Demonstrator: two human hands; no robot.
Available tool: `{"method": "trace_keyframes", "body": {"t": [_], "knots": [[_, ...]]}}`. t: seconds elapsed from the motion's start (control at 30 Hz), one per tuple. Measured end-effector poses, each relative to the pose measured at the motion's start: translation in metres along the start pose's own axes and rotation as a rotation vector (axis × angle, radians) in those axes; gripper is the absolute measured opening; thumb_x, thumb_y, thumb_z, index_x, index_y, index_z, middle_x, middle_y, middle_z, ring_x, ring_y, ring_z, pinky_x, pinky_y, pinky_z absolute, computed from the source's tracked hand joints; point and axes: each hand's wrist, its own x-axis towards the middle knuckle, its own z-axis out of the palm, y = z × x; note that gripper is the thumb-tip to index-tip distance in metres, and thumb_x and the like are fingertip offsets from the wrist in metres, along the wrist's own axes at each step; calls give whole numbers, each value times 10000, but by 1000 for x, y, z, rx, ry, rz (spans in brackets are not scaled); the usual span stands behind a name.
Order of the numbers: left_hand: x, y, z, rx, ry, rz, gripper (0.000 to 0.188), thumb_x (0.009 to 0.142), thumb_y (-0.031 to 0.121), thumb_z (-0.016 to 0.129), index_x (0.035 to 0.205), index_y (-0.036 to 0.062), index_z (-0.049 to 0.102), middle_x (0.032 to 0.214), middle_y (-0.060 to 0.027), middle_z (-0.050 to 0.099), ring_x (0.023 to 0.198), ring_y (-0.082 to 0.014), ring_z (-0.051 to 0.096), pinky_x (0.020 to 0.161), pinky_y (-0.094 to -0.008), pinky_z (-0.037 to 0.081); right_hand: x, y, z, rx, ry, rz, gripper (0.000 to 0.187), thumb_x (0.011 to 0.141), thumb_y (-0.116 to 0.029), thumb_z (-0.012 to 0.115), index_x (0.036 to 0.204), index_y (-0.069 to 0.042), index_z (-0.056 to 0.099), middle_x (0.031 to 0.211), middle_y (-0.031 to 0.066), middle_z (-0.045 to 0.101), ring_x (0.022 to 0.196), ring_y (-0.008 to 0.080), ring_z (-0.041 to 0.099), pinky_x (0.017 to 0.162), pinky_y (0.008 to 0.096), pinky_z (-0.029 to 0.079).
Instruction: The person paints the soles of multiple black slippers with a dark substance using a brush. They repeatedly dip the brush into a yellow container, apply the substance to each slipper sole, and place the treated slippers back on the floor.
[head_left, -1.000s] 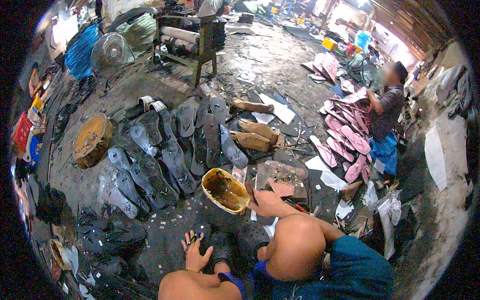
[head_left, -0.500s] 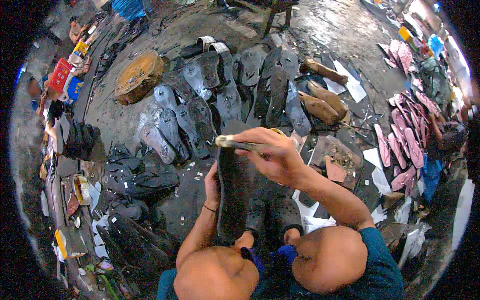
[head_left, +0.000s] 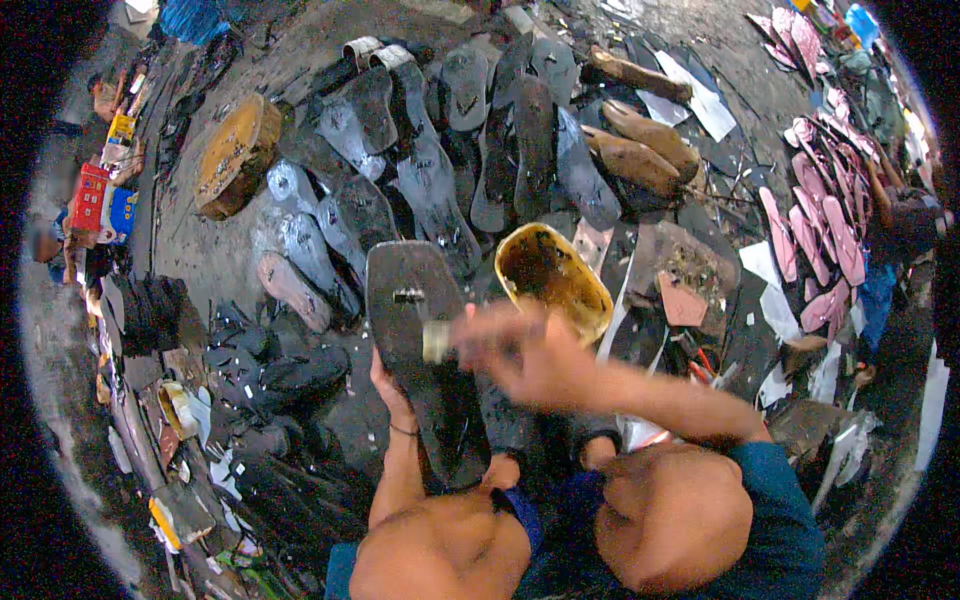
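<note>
My left hand [head_left: 389,390] grips a long dark shoe sole [head_left: 418,300] from its left side and underneath, holding it over my lap. A small pale mark or slot shows near the sole's far end. In my right hand [head_left: 535,360], blurred by motion, is a brush [head_left: 437,341], its pale head at the sole's right edge near the middle. Most of the brush handle is hidden by my fingers. Just beyond that hand stands a yellow oblong tub [head_left: 590,290] with dark residue inside.
Several grey and black soles [head_left: 430,185] lie beyond on the dark floor. Brown foot-shaped forms [head_left: 640,150] and white paper [head_left: 700,95] sit to their right. A round wood block [head_left: 238,155] is at the left. Pink sandals [head_left: 805,230] lie far right, black straps [head_left: 290,360] nearer left.
The sole has turned and tilted, its far end swinging left, showing its broad face. My right hand has lowered the brush toward the sole's middle. The yellow tub has come into fuller view.
</note>
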Motion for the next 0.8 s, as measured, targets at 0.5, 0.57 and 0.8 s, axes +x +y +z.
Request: {"method": "trace_keyframes", "body": {"t": [0.5, 0.57, 0.8], "knots": [[-12, 5, -6, -19, 58, 99, 601, 1012, 440, 343, 1395, 3, 495, 1314, -218, 582, 1160, -345, 610, 1011, -462, 494, 59, 18, -35, 55, 193, 216, 222, 883, -103, 734, 1098, -53, 709, 972, 106, 737, 869, 170, 699, 766, 304, 533], [3, 8, -21, -52, 140, 177, 592, 1012, 435, 345, 1385, 4, 503, 1296, -213, 591, 1144, -337, 616, 999, -460, 500, 20, 30, 9, 63, 102, -29, 232, 857, -90, 754, 1084, -64, 715, 1018, 105, 741, 917, 230, 709, 803, 353, 542], [-60, 22, -82, 47, 305, -2, 562, 1010, 417, 352, 1350, 7, 532, 1234, -195, 621, 1087, -312, 640, 957, -450, 524, -23, 52, -13, -96, 116, 212, 215, 899, -150, 719, 1088, -49, 709, 919, 89, 742, 861, 219, 707, 800, 356, 557]]}}
